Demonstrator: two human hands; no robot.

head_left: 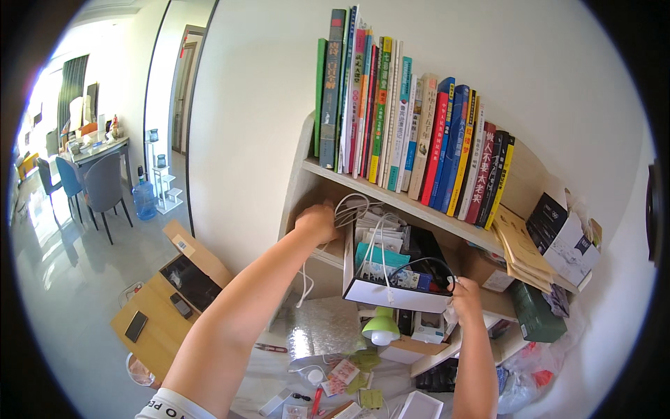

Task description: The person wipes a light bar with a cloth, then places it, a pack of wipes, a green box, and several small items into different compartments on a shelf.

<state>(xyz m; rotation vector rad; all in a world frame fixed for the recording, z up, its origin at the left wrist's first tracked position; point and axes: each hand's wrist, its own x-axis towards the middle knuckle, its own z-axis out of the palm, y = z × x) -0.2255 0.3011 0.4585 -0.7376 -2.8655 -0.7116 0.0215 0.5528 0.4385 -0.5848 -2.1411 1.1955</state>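
My left hand [317,222] reaches into the left end of the shelf under the books, its fingers closed on a white cable [351,209]. The cable's coil shows beside my fingers, and a loose end hangs below the shelf. A white-sided open box [398,293] juts from the same shelf, packed with papers, small packages and a dark item. White cord trails over its front. At the box's right front corner is my right hand [466,300], fingers closed. A black cable [427,261] arcs from the box to these fingers, and something whitish shows beneath them.
Books [412,133] stand in a row on the top shelf [391,188]. Envelopes [520,248] and a white-and-black carton [562,234] sit at its right. Below are a green lamp [381,327], a silver bubble-wrap pouch [324,332] and scattered small items. A wooden surface [155,318] holds two phones.
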